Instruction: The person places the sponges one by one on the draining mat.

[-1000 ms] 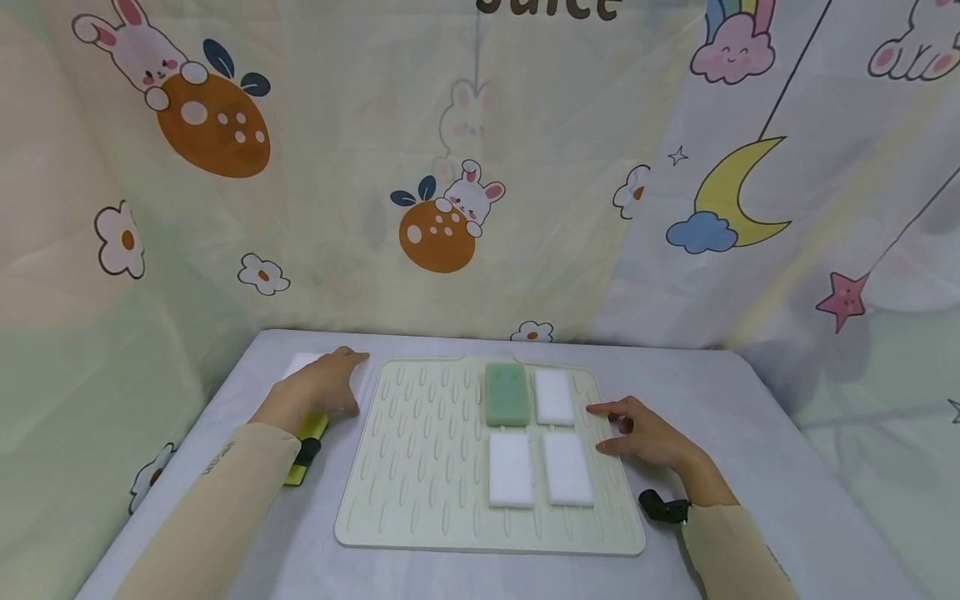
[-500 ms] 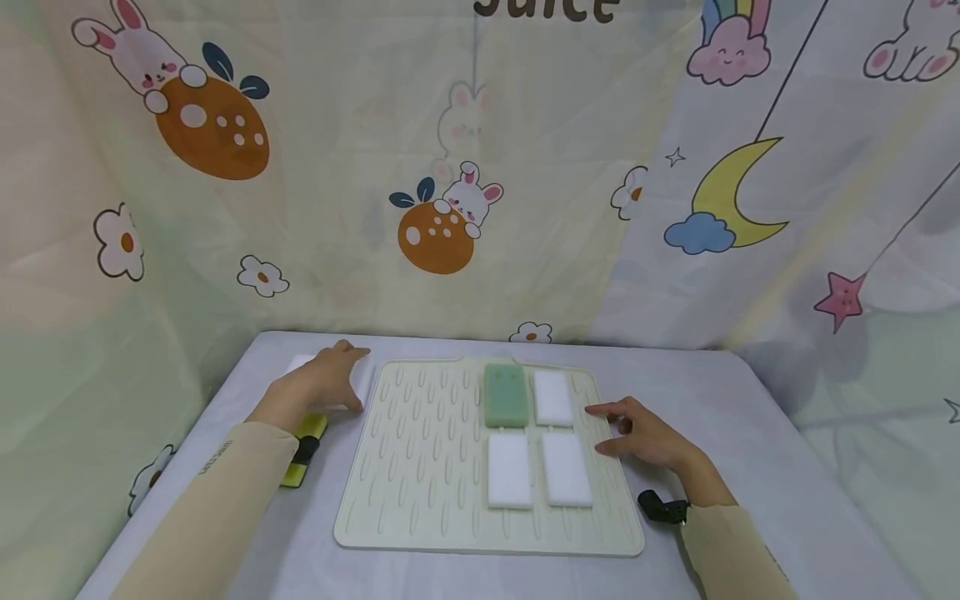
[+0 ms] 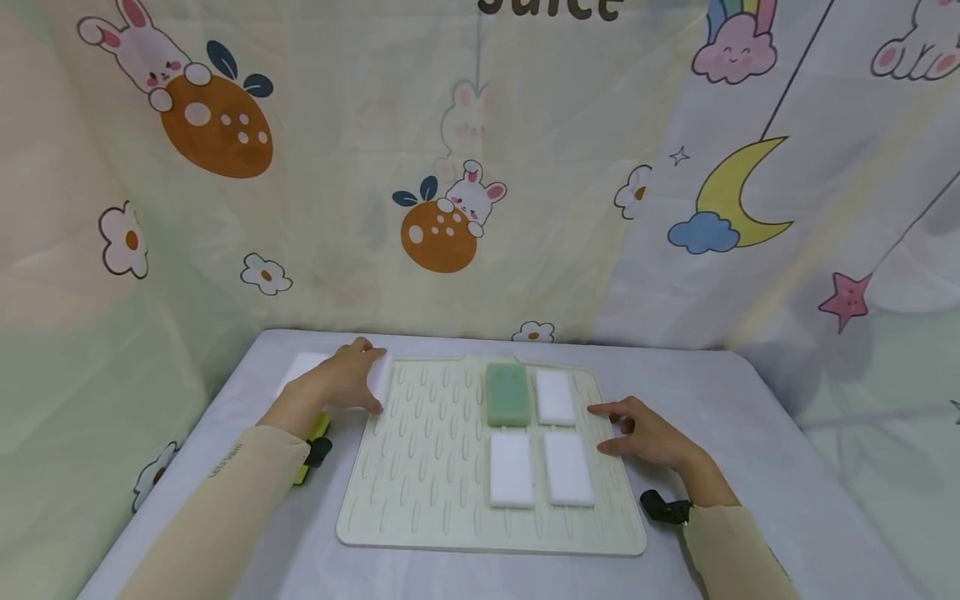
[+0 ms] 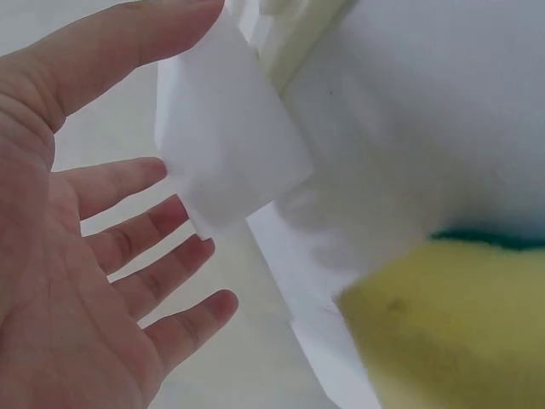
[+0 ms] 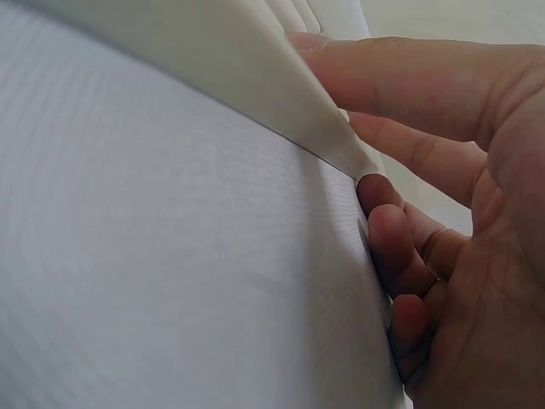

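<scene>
In the head view my left hand (image 3: 337, 379) is at the left far corner of a cream ridged mat (image 3: 420, 500). Between its thumb and fingertips it pinches a white sponge block (image 4: 238, 128), held upright on edge in the left wrist view. My right hand (image 3: 648, 433) rests at the mat's right edge, thumb and index finger extended onto the surface; its other fingers curl beside the rim. On the mat's right half lie a green sponge (image 3: 507, 394) and white sponges, one at the back (image 3: 555, 397) and two in front (image 3: 512, 469).
Left of the mat, partly behind my left wrist, is a yellow sponge (image 4: 451, 324) with a green layer. More white blocks (image 3: 300, 367) lie near it. The white-covered table (image 3: 750, 417) ends at a printed curtain (image 3: 337, 208) behind.
My left hand has moved right with the white sponge, from beside the mat to over its far left corner. The right hand and the sponges on the mat stay put.
</scene>
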`<state>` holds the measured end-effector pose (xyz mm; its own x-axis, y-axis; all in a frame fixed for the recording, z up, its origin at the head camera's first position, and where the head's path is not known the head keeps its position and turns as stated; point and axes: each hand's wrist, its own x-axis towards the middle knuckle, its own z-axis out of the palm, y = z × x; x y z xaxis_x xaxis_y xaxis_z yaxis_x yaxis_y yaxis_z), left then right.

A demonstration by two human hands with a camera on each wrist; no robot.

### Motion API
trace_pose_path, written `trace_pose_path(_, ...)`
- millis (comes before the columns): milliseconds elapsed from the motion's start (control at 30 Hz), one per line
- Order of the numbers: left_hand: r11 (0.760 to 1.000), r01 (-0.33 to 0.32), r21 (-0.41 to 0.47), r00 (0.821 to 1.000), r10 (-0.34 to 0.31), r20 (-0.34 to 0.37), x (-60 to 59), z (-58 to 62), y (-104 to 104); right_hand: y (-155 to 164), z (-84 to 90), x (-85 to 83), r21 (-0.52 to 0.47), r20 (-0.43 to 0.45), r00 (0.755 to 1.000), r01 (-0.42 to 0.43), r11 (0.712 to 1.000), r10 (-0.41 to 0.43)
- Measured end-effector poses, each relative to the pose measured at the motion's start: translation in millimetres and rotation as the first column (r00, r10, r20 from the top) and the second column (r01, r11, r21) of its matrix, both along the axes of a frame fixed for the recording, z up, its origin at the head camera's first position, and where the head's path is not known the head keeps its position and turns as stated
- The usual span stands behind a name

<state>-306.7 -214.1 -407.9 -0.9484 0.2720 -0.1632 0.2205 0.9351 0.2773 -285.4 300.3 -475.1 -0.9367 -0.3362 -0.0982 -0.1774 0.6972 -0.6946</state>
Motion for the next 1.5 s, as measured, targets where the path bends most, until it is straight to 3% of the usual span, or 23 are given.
trace_pose_path(867, 0.993, 0.118, -0.012, 0.991, -0.118, -0.069, 4.7, 7.3, 62.1, 0.9, 3.5, 1.4, 0.001, -0.001, 1.0, 0.013, 1.0, -0.013)
trace_pose_path(1500, 0.991, 0.132, 0.005, 0.987, -0.131, -0.098, 0.7, -10.4, 98.0, -2.3, 0.6, 3.1, -0.002, 0.01, 1.0, 0.019, 1.0, -0.019)
